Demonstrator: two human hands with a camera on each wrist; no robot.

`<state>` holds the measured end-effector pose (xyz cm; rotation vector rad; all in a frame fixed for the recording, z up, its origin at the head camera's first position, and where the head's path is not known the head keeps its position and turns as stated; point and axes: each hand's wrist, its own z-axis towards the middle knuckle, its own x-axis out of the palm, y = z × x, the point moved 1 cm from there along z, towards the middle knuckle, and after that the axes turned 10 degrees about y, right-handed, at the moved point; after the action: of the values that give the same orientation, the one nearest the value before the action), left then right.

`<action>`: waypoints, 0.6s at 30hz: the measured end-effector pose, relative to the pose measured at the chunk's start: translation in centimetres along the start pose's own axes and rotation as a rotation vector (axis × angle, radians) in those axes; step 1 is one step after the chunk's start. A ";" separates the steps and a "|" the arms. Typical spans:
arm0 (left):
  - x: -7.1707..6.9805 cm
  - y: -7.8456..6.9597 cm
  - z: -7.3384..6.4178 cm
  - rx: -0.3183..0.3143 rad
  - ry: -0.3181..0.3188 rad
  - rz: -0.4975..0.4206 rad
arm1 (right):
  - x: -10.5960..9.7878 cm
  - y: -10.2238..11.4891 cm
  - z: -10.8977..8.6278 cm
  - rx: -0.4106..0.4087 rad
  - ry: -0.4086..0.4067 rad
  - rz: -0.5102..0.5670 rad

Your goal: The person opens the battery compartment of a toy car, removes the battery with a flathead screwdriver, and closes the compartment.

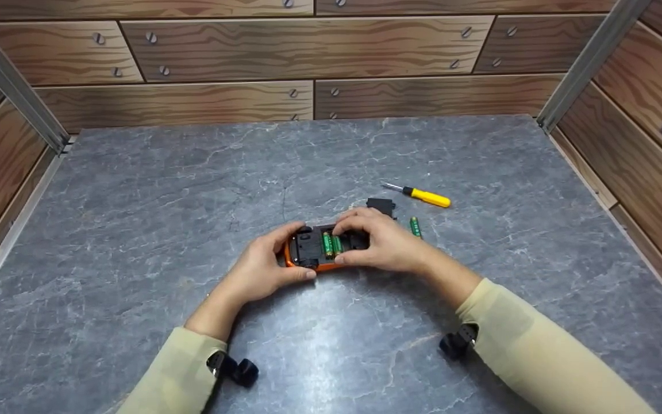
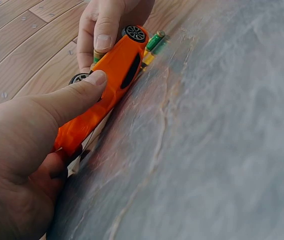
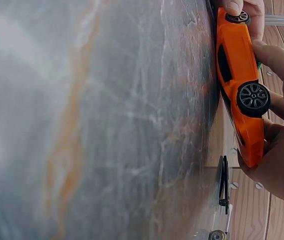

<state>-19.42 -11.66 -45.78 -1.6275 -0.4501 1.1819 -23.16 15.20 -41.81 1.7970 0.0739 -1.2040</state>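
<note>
An orange toy car (image 1: 328, 266) lies upside down on the grey table, its black underside with an uncovered battery bay facing up. My left hand (image 1: 262, 264) grips one end of it, thumb on the near side and fingers on the far side. Two green batteries (image 1: 327, 245) sit side by side in the bay. Over the other end, my right hand (image 1: 385, 242) pinches the right-hand battery (image 1: 338, 246) between thumb and fingers. The left wrist view shows a battery end (image 2: 97, 56) beneath those fingertips. In the right wrist view the car's wheel (image 3: 253, 98) faces the camera.
A loose green battery (image 1: 415, 226) lies just right of my right hand. Behind that hand is a black battery cover (image 1: 381, 204), partly hidden. A screwdriver with a yellow handle (image 1: 430, 198) lies farther back. Wood-patterned walls (image 1: 308, 49) enclose the table's back and sides.
</note>
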 end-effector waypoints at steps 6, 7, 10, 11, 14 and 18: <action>0.0 0.2 0.0 0.004 -0.004 0.000 | 0.1 0.0 -0.1 -0.024 -0.024 0.018; 0.0 0.2 0.0 0.005 -0.004 -0.001 | 0.1 0.0 -0.1 -0.032 -0.030 0.021; 0.0 0.2 0.1 0.009 -0.002 -0.005 | 0.2 -0.1 -0.1 -0.058 -0.050 0.031; 0.0 0.2 0.1 0.010 -0.001 -0.004 | 0.2 -0.2 -0.2 -0.065 -0.057 0.034; 0.0 0.1 0.0 0.005 0.000 -0.005 | 0.2 -0.3 -0.2 -0.083 -0.074 0.058; 0.0 0.0 0.0 0.002 -0.004 -0.004 | 0.1 -0.5 -0.3 -0.114 -0.095 0.107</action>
<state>-19.47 -11.66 -45.81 -1.6221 -0.4548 1.1821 -23.18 15.63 -42.12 1.6224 -0.0077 -1.1831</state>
